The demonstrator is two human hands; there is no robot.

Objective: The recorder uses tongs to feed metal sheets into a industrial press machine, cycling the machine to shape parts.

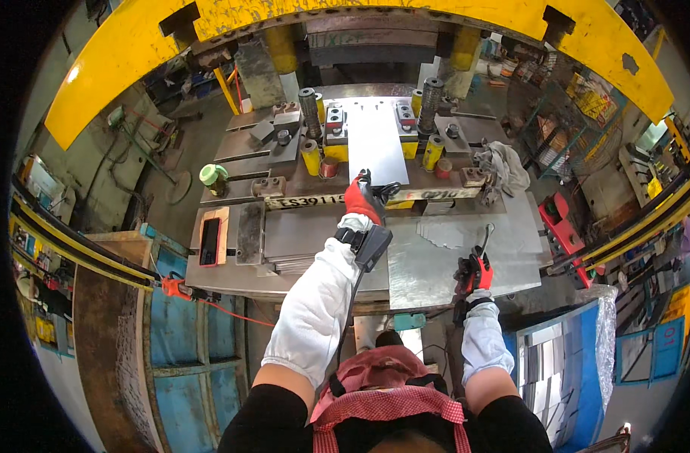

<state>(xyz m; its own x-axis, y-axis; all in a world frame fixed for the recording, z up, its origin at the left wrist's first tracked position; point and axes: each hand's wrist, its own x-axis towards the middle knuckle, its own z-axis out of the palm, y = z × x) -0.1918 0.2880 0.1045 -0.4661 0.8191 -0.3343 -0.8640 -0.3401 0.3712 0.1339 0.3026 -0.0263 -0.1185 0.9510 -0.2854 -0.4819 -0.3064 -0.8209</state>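
Observation:
A bright rectangular metal sheet lies in the die between the posts, its near end reaching toward me. At that end is my left hand, in a red and black glove, its fingers closed at the sheet's near left corner. My right hand, gloved alike, is closed around a thin metal rod with a rounded end. It is held over a wide flat metal plate on the near right of the table. The exact kind of the rod tool cannot be made out.
A yellow press frame arches overhead. Dark guide posts and yellow blocks flank the sheet. A phone, a green-lidded jar and stacked plates are left; a grey rag and red device are right.

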